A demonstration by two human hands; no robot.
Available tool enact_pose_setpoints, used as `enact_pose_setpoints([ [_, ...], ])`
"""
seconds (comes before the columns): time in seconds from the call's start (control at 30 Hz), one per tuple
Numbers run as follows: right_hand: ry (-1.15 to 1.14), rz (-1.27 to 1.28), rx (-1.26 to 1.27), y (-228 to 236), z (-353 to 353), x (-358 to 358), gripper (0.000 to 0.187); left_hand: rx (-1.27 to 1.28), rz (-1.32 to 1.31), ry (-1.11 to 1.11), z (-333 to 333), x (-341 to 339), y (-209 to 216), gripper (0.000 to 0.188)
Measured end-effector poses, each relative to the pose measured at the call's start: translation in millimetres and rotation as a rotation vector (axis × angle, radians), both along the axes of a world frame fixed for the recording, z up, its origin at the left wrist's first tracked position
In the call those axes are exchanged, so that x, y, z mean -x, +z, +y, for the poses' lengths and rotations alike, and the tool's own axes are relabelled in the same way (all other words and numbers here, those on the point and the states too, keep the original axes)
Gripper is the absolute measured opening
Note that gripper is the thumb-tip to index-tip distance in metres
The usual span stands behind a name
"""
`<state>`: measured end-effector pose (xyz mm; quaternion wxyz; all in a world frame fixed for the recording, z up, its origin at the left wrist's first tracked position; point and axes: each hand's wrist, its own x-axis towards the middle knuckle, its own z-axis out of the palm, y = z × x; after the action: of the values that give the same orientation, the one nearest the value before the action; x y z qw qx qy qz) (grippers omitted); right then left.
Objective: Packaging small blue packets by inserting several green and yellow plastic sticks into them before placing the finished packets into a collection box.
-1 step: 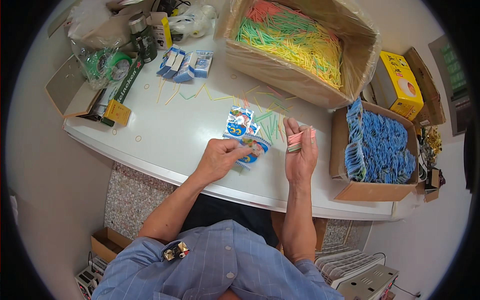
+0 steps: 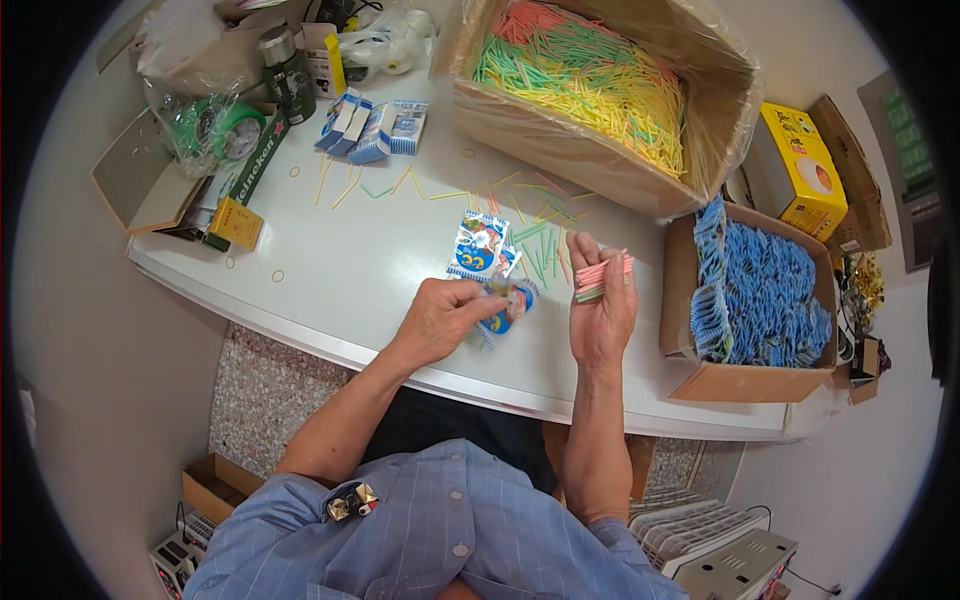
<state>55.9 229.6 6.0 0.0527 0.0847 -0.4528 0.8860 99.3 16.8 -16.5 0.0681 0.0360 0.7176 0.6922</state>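
My left hand [image 2: 440, 320] rests on the white table [image 2: 330, 270] and pinches a small blue-and-white paper packet [image 2: 508, 303]. Just beyond it lie two more such packets [image 2: 480, 245]. My right hand [image 2: 600, 315] is raised, palm toward me, with its fingers closed around a small bundle of pink and green sticks [image 2: 603, 277]. A few loose coloured sticks [image 2: 540, 250] lie scattered between the hands and the big box.
A large plastic-lined cardboard box of yellow, green and pink sticks [image 2: 590, 80] stands at the back. A box of blue packets [image 2: 760, 290] is on the right, with a yellow carton [image 2: 800, 170] behind. Stacked packets [image 2: 370, 125], bagged tape rolls [image 2: 215, 125] and a green bottle [image 2: 285, 70] are at the back left.
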Motion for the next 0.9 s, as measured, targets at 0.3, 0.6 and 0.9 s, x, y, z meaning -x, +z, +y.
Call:
enact_pose_setpoints([
  [0.3, 0.057, 0.159, 0.044, 35.1, -41.1, -10.9, 0.026, -0.059, -0.072, -0.176, -3.4, -11.1, 18.1, 0.02],
  [0.6, 0.095, 0.113, -0.029, 35.2, -53.5, -24.5, 0.023, -0.105, -0.099, -0.225, -2.7, -11.7, 16.1, 0.017],
  [0.9, 0.131, 0.008, -0.176, 21.1, -47.5, -34.1, 0.026, -0.248, -0.063, -0.109, 4.3, -18.1, 19.1, 0.016],
])
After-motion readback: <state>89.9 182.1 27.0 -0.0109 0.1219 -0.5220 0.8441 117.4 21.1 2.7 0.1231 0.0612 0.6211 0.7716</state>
